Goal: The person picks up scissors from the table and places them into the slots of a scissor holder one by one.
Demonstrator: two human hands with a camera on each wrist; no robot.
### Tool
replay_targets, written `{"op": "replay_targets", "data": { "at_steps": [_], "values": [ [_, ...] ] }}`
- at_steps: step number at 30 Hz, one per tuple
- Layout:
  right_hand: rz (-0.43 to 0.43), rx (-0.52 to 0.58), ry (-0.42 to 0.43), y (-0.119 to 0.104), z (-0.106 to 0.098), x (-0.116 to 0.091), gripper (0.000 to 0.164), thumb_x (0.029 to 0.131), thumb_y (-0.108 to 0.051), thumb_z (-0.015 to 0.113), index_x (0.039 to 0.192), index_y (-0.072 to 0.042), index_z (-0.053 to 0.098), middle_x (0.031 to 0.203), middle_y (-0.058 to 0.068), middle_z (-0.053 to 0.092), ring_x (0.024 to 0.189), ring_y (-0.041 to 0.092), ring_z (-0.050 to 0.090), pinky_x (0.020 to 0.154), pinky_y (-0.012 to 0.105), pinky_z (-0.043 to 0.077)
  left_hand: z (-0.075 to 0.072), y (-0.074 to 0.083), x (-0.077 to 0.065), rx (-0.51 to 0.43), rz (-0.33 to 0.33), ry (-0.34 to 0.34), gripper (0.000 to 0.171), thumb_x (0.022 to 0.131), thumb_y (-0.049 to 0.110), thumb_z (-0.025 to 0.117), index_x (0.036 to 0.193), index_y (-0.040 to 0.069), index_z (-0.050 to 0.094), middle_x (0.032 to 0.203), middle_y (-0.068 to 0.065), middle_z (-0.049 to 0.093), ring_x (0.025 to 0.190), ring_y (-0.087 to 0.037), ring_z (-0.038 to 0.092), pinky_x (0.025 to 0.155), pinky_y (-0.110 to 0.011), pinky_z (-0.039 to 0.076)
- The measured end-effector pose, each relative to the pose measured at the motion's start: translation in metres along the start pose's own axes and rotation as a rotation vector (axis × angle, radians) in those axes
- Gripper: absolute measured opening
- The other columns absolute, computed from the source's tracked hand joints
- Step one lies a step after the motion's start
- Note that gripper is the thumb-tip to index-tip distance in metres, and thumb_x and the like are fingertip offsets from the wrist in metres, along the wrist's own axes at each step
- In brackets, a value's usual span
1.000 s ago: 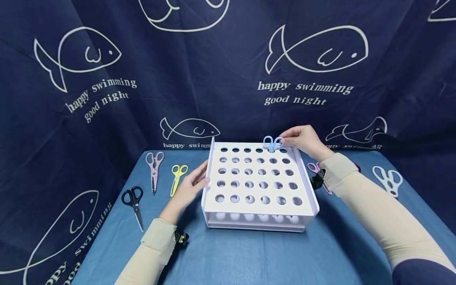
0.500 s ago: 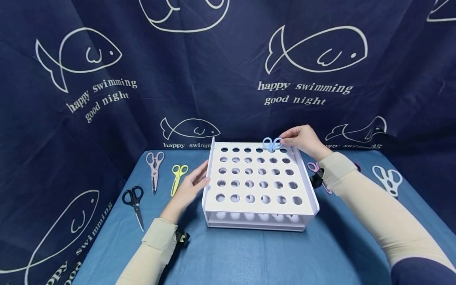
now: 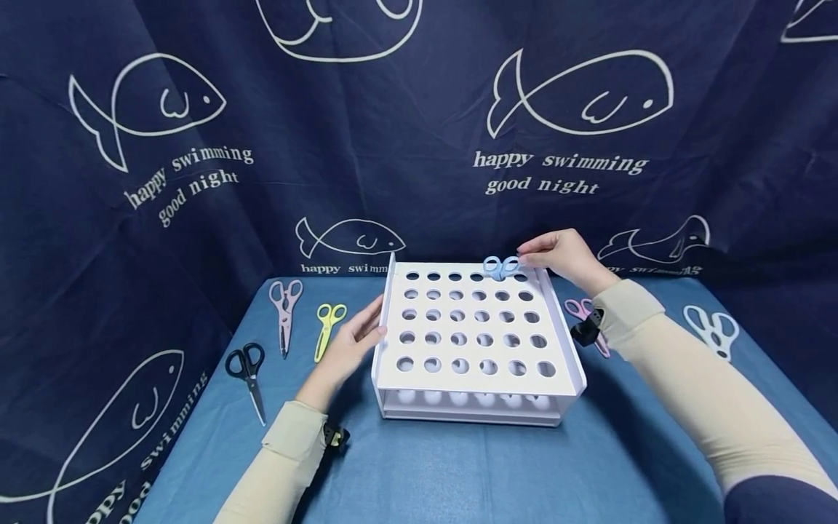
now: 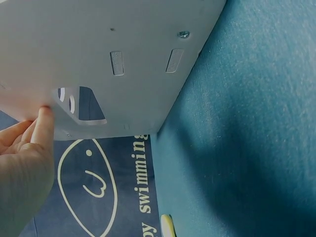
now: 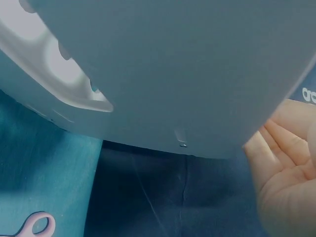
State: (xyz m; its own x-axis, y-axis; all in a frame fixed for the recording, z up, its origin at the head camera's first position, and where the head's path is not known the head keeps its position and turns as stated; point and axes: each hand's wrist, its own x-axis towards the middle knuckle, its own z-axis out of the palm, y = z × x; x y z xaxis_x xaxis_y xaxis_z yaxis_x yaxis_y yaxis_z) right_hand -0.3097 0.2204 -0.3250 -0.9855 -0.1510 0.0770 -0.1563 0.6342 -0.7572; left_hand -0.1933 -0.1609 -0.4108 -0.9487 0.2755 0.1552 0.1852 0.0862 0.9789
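Observation:
A white rack (image 3: 468, 327) with rows of round holes stands in the middle of the table. Light blue scissors (image 3: 500, 267) stand in a hole of its back row, near the right end, ring handles up. Their right ring is right at the fingertips of my right hand (image 3: 564, 255), with thumb and index finger slightly parted. My left hand (image 3: 347, 353) rests its extended fingers against the rack's left side panel (image 4: 138, 64). The right wrist view shows that hand beside the rack's right panel (image 5: 197, 64); the scissors are hidden there.
Pink scissors (image 3: 284, 306), yellow scissors (image 3: 324, 331) and black-handled scissors (image 3: 247, 367) lie left of the rack. Beyond its right side lie other pink scissors (image 3: 579, 309), partly behind the right wrist, and pale scissors (image 3: 711, 331). A dark blue curtain (image 3: 419, 145) hangs behind the table.
The light blue scissors have sunk a little lower in the hole. My right hand has drawn slightly to the right of their ring. The left hand has stayed on the rack.

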Motion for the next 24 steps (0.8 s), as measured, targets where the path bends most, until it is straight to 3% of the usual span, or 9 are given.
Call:
{"op": "replay_targets", "data": {
  "at_steps": [17,24],
  "values": [
    [0.010,0.025,0.014,0.0013,-0.0034,-0.0021,0.029,0.085,-0.021,0.075,0.109,-0.005,0.074,0.102,0.003,0.075,0.081,-0.006,0.063,0.070,0.015,0.053,0.0006,-0.0008,-0.0002,0.013,-0.008,0.006,0.058,0.099,0.012,0.053,0.152,0.010,0.032,0.156,-0.008,0.034,0.141,-0.023,0.037,0.110,-0.026,0.036],
    [0.000,0.047,0.052,0.0013,-0.0088,-0.0036,0.032,0.084,-0.024,0.077,0.109,-0.005,0.074,0.095,-0.006,0.076,0.080,-0.006,0.064,0.070,0.018,0.055,0.0001,0.0005,-0.0009,0.018,-0.014,0.012,0.058,0.099,0.013,0.053,0.152,0.010,0.031,0.156,-0.008,0.034,0.142,-0.023,0.037,0.111,-0.027,0.036]
  ]
}}
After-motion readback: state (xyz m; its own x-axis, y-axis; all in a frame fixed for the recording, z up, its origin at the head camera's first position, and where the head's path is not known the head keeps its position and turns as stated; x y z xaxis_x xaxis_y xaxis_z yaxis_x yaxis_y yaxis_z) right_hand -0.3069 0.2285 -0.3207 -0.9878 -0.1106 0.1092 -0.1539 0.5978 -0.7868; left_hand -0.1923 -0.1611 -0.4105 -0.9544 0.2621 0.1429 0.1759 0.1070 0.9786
